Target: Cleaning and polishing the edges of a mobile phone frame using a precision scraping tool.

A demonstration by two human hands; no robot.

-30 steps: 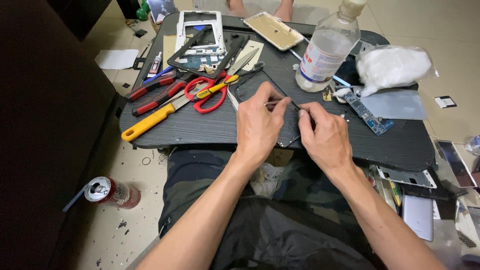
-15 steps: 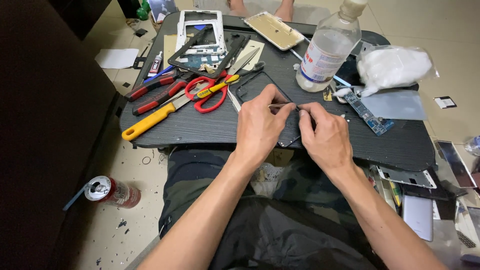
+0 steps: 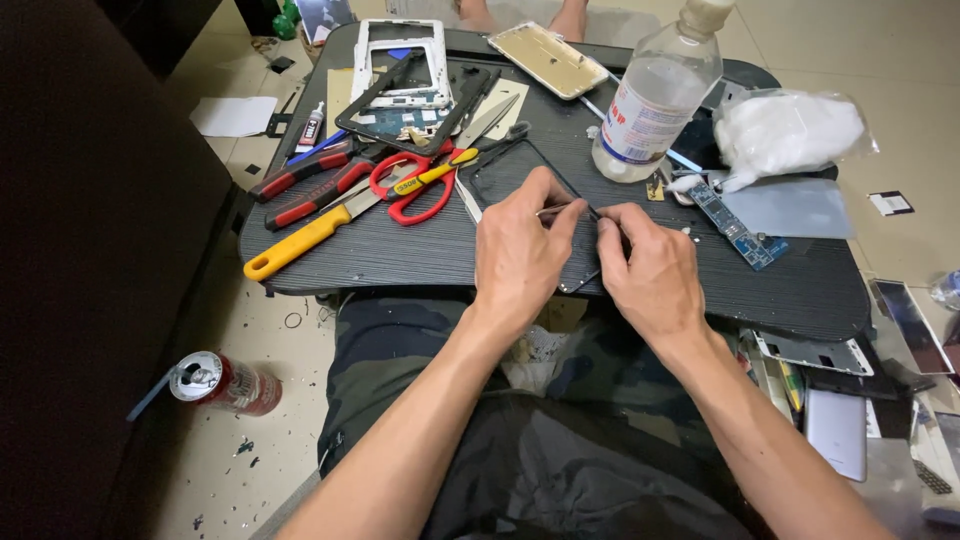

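Hands (image 3: 520, 250) (image 3: 650, 265) side by side over phone panel (image 3: 500, 175) at tray (image 3: 400, 265) front edge. Scissors (image 3: 415, 185) and pliers (image 3: 300, 185) left (overlapping); bottle (image 3: 650, 100) behind right; circuit strip (image 3: 738, 225) right. Can (image 3: 215, 380) on floor, lower left.

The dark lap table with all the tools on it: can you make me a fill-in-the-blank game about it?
1. The scissors lying on the dark lap table have handles coloured ____.
2. The clear plastic bottle stands on the table, ____ of both hands.
3. The left hand and the right hand both grip a thin metal ____ over a flat black panel.
4. A drink ____ lies on the floor.

Missing words: red; beyond; tool; can
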